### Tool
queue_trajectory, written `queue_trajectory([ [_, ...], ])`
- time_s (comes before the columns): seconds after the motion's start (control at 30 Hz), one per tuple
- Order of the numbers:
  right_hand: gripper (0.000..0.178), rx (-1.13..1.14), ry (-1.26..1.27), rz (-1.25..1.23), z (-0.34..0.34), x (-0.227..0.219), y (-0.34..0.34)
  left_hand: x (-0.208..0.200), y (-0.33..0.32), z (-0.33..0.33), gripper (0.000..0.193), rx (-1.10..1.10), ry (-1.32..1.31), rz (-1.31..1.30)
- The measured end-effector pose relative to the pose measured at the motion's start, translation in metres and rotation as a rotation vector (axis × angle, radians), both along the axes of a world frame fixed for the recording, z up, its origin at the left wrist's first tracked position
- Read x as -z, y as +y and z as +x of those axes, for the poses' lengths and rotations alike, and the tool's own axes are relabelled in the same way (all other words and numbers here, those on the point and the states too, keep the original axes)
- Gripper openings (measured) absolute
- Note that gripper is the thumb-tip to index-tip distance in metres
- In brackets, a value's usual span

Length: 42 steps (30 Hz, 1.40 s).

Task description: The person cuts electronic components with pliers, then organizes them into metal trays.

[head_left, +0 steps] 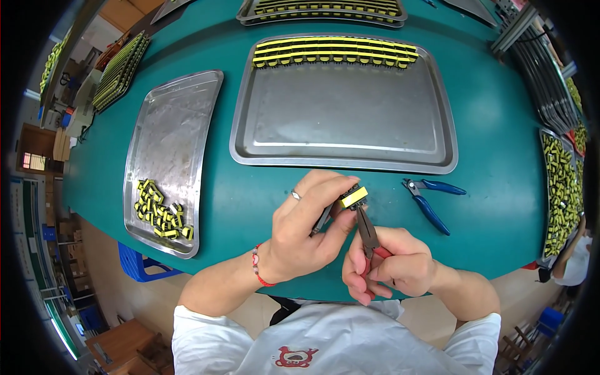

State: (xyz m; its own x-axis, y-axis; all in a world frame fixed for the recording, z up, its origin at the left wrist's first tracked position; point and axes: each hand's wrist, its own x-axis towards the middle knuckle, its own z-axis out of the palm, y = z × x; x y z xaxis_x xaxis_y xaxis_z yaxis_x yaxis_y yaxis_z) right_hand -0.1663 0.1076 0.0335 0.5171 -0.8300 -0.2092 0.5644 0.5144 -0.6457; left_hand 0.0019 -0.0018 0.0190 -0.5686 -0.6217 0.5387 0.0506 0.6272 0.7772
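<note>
My left hand (306, 228) pinches a small transformer (354, 197), a black part wrapped in yellow tape, between thumb and fingertips. A dark, slim object (321, 222) shows beneath that hand's fingers; its kind is hard to make out. My right hand (400, 262) is closed round the red handles of long-nose pliers (369, 234). The pliers' narrow jaws point up at the near side of the transformer, where its pins are; whether they grip a pin I cannot tell. Blue-handled flush cutters (431, 201) lie on the table to the right, handles spread.
Beyond my hands, a large metal tray (344, 112) bears rows of transformers (334, 52) along its far edge. At left, a narrower tray (172, 134) holds a loose pile of them (159, 211). More filled trays (560, 194) line the right side of the green table (494, 144).
</note>
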Motion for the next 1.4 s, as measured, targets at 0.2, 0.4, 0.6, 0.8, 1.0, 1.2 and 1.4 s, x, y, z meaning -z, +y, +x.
queue_trajectory([
  [0.2, 0.029, -0.004, -0.051, 0.023, 0.001, 0.002, 0.0, 0.001, -0.002, -0.001, 0.036, -0.018, 0.009, -0.109],
  [0.4, 0.029, -0.005, -0.123, 0.038, -0.001, 0.004, -0.002, -0.002, -0.003, -0.001, 0.034, -0.031, 0.002, -0.083],
  [0.6, 0.03, -0.139, -0.169, 0.028, -0.006, -0.007, -0.003, 0.0, -0.007, -0.003, 0.036, -0.054, 0.065, -0.046],
  [0.8, 0.032, -0.114, -0.185, 0.065, -0.009, -0.002, -0.005, -0.004, -0.004, -0.002, 0.039, -0.05, 0.036, -0.06],
  [1.0, 0.031, -0.101, -0.112, 0.042, -0.01, -0.005, -0.005, -0.004, -0.004, 0.002, 0.034, -0.007, -0.021, -0.055],
  [1.2, 0.027, -0.079, -0.006, 0.027, -0.013, -0.004, -0.005, -0.005, -0.004, 0.001, 0.034, -0.007, -0.016, -0.064],
  [1.4, 0.021, -0.072, -0.014, 0.029, -0.009, 0.001, -0.005, -0.005, -0.006, 0.001, 0.032, 0.005, -0.05, -0.011],
])
